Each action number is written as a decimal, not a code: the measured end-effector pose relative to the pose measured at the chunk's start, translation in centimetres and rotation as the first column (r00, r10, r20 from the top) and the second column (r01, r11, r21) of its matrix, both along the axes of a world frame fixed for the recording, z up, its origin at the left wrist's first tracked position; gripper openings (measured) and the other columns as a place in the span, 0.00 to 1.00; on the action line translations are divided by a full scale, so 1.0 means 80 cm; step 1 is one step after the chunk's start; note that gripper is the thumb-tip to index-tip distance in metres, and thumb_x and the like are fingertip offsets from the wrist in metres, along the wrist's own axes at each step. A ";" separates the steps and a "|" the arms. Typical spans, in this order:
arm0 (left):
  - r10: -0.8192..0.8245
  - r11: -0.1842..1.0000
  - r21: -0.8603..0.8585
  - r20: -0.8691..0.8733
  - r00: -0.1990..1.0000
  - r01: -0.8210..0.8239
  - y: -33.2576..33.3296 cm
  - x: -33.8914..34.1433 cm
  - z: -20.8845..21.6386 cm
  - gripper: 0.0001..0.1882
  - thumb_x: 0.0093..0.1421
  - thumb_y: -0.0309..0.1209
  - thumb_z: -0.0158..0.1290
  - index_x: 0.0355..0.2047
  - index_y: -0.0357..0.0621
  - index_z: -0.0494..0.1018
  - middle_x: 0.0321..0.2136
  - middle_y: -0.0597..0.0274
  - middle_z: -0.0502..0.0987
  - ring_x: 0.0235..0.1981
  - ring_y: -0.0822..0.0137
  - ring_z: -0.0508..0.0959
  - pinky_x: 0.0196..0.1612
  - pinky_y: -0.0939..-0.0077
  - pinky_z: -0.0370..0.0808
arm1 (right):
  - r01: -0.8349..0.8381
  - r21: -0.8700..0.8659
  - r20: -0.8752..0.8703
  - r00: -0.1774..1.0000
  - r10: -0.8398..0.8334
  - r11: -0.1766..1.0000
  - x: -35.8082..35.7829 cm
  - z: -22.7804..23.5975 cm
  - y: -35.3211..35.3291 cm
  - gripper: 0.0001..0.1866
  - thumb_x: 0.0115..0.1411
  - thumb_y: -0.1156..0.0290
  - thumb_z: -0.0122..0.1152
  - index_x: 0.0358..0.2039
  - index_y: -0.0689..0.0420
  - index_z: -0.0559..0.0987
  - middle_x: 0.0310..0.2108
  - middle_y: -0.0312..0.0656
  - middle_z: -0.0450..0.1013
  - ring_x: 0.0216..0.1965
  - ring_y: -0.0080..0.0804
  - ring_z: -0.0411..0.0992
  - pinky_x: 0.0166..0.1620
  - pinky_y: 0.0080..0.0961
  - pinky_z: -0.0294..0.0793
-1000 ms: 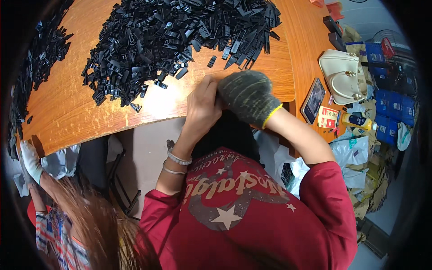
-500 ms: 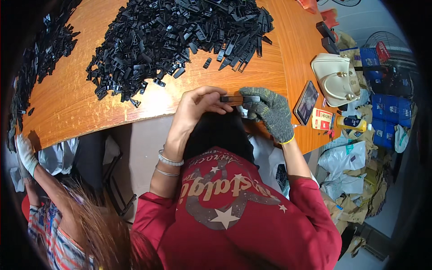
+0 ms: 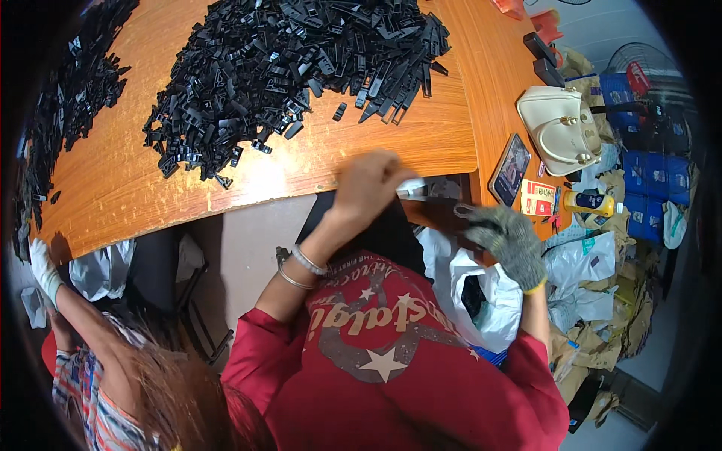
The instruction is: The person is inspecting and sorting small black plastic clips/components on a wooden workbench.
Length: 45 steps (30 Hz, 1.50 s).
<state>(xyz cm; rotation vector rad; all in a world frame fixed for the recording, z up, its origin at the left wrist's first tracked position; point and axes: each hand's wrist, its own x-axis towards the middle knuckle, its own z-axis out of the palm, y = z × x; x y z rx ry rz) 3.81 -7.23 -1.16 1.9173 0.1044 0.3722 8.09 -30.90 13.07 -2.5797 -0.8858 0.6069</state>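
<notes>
Blurred bare left hand (image 3: 364, 189) is at the orange-brown wooden surface (image 3: 120, 184) edge, grey knit-gloved right hand (image 3: 513, 246) near the white plastic bag (image 3: 505, 302), can't tell if either grips anything, small black plastic pieces (image 3: 252, 83) heaped beyond, best pinched singly.

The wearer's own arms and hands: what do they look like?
The left hand is bare, with a pale beaded bracelet and a thin bangle at the wrist. The right hand wears a grey knitted glove with yellow cuff edging. Both sleeves are deep red.
</notes>
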 end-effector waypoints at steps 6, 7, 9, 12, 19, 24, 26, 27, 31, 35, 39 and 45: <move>0.289 0.812 0.503 0.092 0.953 -0.295 0.045 0.046 -0.002 0.11 0.55 0.32 0.58 0.29 0.37 0.71 0.30 0.47 0.74 0.24 0.48 0.78 0.24 0.59 0.74 | -0.099 -0.944 -0.110 0.994 -0.020 0.314 -0.041 0.028 -0.096 0.10 0.56 0.60 0.59 0.33 0.51 0.82 0.39 0.45 0.77 0.40 0.45 0.74 0.39 0.40 0.74; 0.291 0.794 0.526 0.111 0.950 -0.304 0.048 0.049 -0.003 0.11 0.55 0.31 0.58 0.28 0.36 0.70 0.29 0.44 0.74 0.23 0.46 0.78 0.23 0.57 0.73 | -0.085 -0.903 -0.081 0.996 0.027 0.421 -0.039 0.026 -0.094 0.10 0.56 0.60 0.59 0.34 0.50 0.81 0.39 0.44 0.77 0.39 0.44 0.74 0.39 0.39 0.74; 0.295 0.789 0.536 0.100 0.950 -0.301 0.048 0.048 -0.004 0.11 0.55 0.31 0.58 0.28 0.36 0.71 0.30 0.45 0.74 0.23 0.47 0.78 0.24 0.57 0.73 | -0.061 -0.787 -0.006 0.996 0.092 0.614 -0.040 0.021 -0.085 0.11 0.56 0.60 0.59 0.35 0.50 0.81 0.39 0.43 0.77 0.39 0.44 0.74 0.39 0.39 0.73; 0.317 0.778 0.536 0.113 0.942 -0.326 0.047 0.039 -0.006 0.09 0.54 0.29 0.58 0.29 0.37 0.71 0.28 0.48 0.73 0.23 0.49 0.78 0.23 0.58 0.73 | -0.066 -0.527 0.138 0.977 0.161 0.848 -0.028 0.005 -0.061 0.12 0.55 0.59 0.60 0.37 0.50 0.80 0.38 0.41 0.77 0.39 0.43 0.75 0.39 0.38 0.73; 0.132 0.797 0.511 0.375 0.918 -0.323 0.061 -0.009 0.003 0.14 0.47 0.17 0.55 0.37 0.33 0.71 0.24 0.56 0.68 0.24 0.59 0.74 0.24 0.67 0.71 | -0.205 0.099 0.457 0.879 0.139 0.974 0.037 -0.063 0.077 0.23 0.58 0.72 0.60 0.55 0.53 0.73 0.47 0.44 0.74 0.43 0.41 0.75 0.46 0.31 0.74; 0.030 0.815 0.502 0.460 0.887 -0.288 0.062 -0.015 0.007 0.15 0.45 0.15 0.54 0.36 0.32 0.72 0.26 0.55 0.69 0.24 0.59 0.74 0.25 0.68 0.72 | 0.149 0.450 -0.175 0.982 -0.076 0.880 0.051 -0.082 0.153 0.26 0.55 0.73 0.64 0.55 0.54 0.73 0.44 0.43 0.75 0.40 0.31 0.76 0.41 0.27 0.74; -0.031 0.841 0.486 0.482 0.876 -0.238 0.064 -0.011 0.002 0.14 0.47 0.15 0.53 0.37 0.32 0.72 0.27 0.55 0.70 0.24 0.58 0.74 0.26 0.67 0.73 | 0.099 0.600 -0.225 0.973 0.049 0.794 0.057 -0.115 0.159 0.22 0.54 0.73 0.65 0.51 0.54 0.76 0.41 0.45 0.76 0.38 0.35 0.76 0.43 0.30 0.74; 0.033 0.845 0.465 0.447 0.894 -0.264 0.064 -0.006 -0.001 0.14 0.48 0.15 0.53 0.37 0.32 0.72 0.27 0.54 0.71 0.25 0.56 0.75 0.26 0.66 0.73 | 0.102 0.599 -0.225 0.973 0.045 0.794 0.058 -0.121 0.153 0.22 0.54 0.73 0.65 0.51 0.54 0.76 0.41 0.45 0.76 0.38 0.35 0.76 0.43 0.30 0.74; 0.318 0.807 0.432 0.258 0.913 -0.403 0.081 0.021 -0.001 0.06 0.55 0.21 0.53 0.33 0.37 0.70 0.28 0.50 0.72 0.25 0.50 0.76 0.27 0.60 0.73 | 0.081 0.462 -0.089 0.995 -0.045 0.883 0.059 -0.118 0.144 0.16 0.54 0.75 0.65 0.45 0.58 0.79 0.38 0.43 0.77 0.39 0.33 0.76 0.44 0.27 0.74; 0.304 0.820 0.488 0.073 0.950 -0.300 0.085 0.036 0.008 0.07 0.55 0.26 0.56 0.29 0.37 0.70 0.28 0.50 0.72 0.25 0.48 0.76 0.27 0.57 0.72 | 0.226 0.448 -0.203 0.968 -0.148 0.865 0.058 -0.126 0.127 0.16 0.53 0.79 0.66 0.44 0.60 0.80 0.36 0.42 0.77 0.38 0.27 0.76 0.42 0.24 0.74; 0.034 0.945 0.323 0.032 0.999 -0.043 0.075 0.013 0.004 0.06 0.52 0.21 0.57 0.30 0.36 0.71 0.28 0.50 0.71 0.29 0.49 0.76 0.31 0.62 0.72 | 0.168 0.351 -0.105 0.985 -0.140 0.921 0.055 -0.107 0.126 0.15 0.52 0.79 0.66 0.43 0.59 0.80 0.35 0.41 0.77 0.39 0.27 0.76 0.42 0.24 0.74; -0.016 0.973 0.231 0.047 0.999 0.004 0.060 -0.001 0.006 0.11 0.51 0.19 0.58 0.34 0.36 0.69 0.29 0.51 0.71 0.31 0.49 0.75 0.33 0.63 0.72 | -0.017 0.218 0.085 0.996 -0.002 0.976 0.062 -0.099 0.128 0.16 0.52 0.62 0.66 0.40 0.54 0.82 0.34 0.44 0.77 0.37 0.45 0.75 0.40 0.37 0.74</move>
